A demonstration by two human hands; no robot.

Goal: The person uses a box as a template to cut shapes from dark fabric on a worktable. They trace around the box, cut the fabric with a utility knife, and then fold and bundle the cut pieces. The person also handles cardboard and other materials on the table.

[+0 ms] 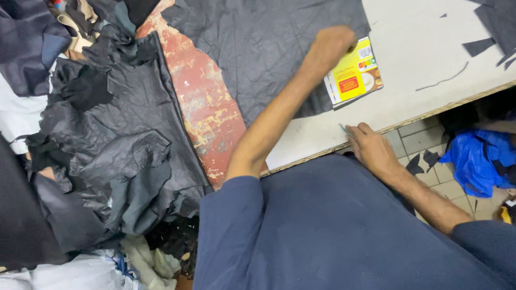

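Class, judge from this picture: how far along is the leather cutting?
Done: cut dark pieces lie on the table. In hand: the left hand, fisted, meets the yellow card beside the spread dark hide; the right hand rests at the table edge. Left: the crumpled hide pile looks uncut.

Single head view, steeply downward, close over table [418,60] edge; seemingly tilted.
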